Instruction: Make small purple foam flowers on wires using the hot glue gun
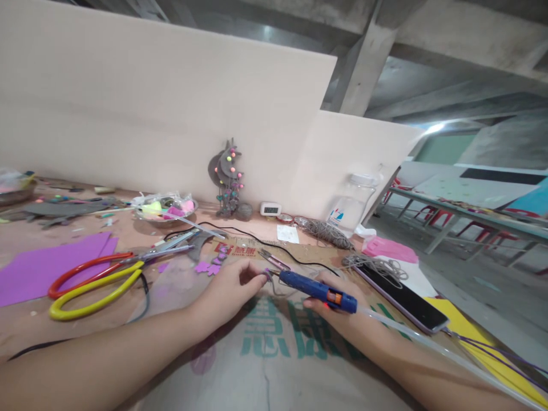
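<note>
My right hand point(338, 311) grips a blue glue gun point(319, 290) with an orange trigger, its nozzle pointing left and a clear glue stick trailing from its back. The nozzle tip meets a small purple-and-grey piece point(268, 275) pinched in the fingers of my left hand point(233, 288). Both hands rest over a cardboard sheet point(274, 354) with green printed characters.
Large scissors with red and yellow handles point(96, 277) lie left beside purple foam sheets point(47, 265). A phone point(402, 297), grey string point(377, 264), a clear jar point(353, 202), a small clock point(270, 209), a bowl of pom-poms point(166, 210) and a grey beaded ornament point(226, 177) stand behind.
</note>
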{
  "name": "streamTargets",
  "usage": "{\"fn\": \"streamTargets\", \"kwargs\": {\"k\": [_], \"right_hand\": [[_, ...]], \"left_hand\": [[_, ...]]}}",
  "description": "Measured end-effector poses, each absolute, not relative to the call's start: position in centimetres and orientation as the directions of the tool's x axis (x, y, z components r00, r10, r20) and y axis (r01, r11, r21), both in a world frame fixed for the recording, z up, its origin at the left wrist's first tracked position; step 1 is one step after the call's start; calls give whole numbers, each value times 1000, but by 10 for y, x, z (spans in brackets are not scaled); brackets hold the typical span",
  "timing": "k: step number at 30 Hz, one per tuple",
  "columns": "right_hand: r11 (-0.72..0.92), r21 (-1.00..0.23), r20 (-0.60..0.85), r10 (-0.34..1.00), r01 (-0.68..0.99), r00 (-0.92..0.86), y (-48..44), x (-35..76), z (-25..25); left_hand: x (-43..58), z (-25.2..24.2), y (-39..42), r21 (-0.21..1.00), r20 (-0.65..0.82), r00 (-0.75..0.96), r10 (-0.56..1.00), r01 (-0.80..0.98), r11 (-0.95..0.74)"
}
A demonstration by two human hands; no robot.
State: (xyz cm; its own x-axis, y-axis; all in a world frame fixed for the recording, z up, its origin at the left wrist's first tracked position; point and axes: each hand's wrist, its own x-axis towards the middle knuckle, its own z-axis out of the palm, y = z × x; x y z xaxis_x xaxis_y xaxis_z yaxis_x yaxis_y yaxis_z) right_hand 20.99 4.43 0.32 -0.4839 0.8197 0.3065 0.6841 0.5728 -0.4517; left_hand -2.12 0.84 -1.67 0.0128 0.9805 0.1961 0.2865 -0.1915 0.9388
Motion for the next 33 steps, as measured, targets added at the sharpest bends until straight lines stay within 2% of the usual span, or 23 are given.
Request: {"fn": "streamTargets", "kwargs": {"k": [6, 19, 25, 33], "right_hand": [[594, -404, 323, 804, 695, -499, 44, 209, 5], [596, -439, 340, 803, 672, -490, 41, 207, 4], [506, -655, 295, 855, 561, -427, 40, 208, 13], [413, -822, 314, 903, 392, -294, 82, 228, 32]], "left_hand": [[-22, -16, 9, 941, 190, 24, 982, 282, -189], [-21, -13, 6, 952, 162, 20, 987, 258, -162], [-23, -17, 11, 981, 134, -13, 991, 146, -131], [-22, -18, 11, 992, 97, 8, 995, 82, -98]]}}
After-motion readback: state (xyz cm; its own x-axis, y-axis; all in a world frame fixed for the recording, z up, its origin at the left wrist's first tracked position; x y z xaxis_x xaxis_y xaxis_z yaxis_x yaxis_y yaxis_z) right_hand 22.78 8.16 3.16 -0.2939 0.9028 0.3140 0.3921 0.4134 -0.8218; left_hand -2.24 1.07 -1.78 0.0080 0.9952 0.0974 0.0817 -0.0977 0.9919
